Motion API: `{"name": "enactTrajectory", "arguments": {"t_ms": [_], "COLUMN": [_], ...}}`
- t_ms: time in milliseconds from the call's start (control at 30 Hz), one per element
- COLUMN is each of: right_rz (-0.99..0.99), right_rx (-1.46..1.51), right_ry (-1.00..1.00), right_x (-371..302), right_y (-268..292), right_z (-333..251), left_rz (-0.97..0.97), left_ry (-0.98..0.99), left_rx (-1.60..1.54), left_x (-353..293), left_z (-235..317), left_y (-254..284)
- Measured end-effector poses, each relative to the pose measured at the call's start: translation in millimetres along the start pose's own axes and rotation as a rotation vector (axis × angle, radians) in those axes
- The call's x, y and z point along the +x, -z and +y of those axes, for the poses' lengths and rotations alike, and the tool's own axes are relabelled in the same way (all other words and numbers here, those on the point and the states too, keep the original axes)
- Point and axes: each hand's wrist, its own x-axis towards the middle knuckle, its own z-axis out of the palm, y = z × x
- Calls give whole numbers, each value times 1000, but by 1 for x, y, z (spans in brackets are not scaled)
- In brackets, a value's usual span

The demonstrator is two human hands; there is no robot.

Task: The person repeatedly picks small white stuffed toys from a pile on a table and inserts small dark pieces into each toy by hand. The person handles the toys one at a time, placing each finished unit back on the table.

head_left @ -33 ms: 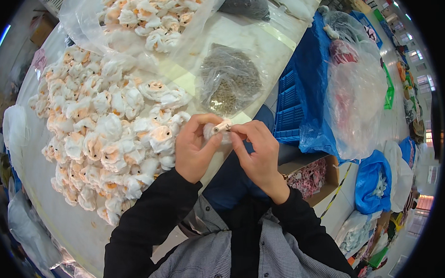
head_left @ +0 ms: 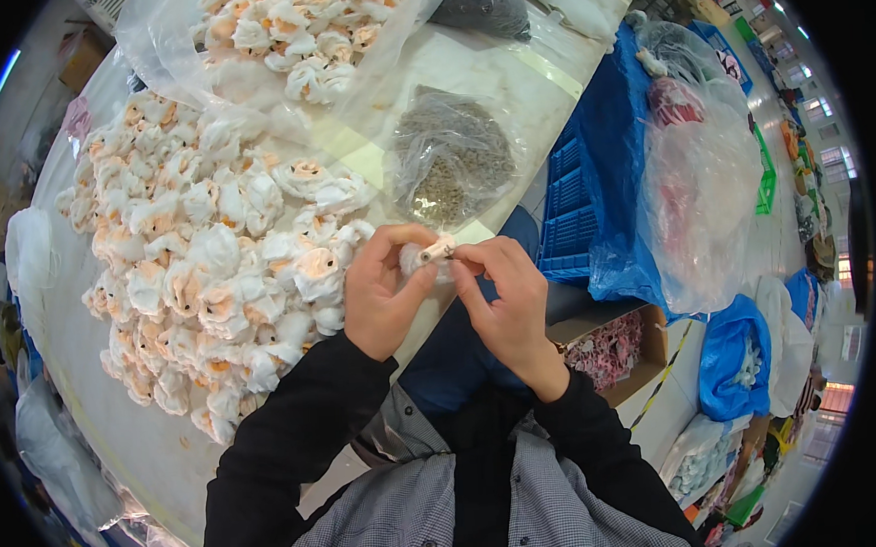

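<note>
Above the table's near right edge, a small white and peach plush piece [head_left: 437, 250] with a dark round eye on it is held between my two hands. My left hand [head_left: 382, 294] curls its thumb and forefinger around the left side of the piece. From the right, my right hand [head_left: 510, 305] pinches at its edge, beside a small dark spot; whether a tiny part sits in those fingertips is hidden. Left of my hands spreads a wide pile of similar fluffy plush pieces [head_left: 227, 253]. Just beyond my hands lies a clear plastic bag [head_left: 452, 141] of small grey-brown parts.
More plush pieces [head_left: 305, 30] lie in clear plastic at the back, near a dark-filled bag [head_left: 485, 7]. To the right stand a blue crate [head_left: 564, 209] with blue sheeting and a cardboard box [head_left: 647, 362] of pink pieces. A blue bag [head_left: 721, 378] sits beyond.
</note>
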Motion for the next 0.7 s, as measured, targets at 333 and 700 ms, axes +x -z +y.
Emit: {"name": "enactTrajectory", "arguments": {"t_ms": [333, 700], "right_rz": [-40, -100], "right_rx": [69, 150], "right_ry": [-39, -59], "right_x": [-2, -9], "right_y": [-3, 9], "right_z": [1, 4], "left_rz": [18, -220], "left_ry": [-15, -91], "left_rx": [59, 539], "left_x": [-4, 0], "left_z": [-1, 16], "left_y": [-1, 5]}}
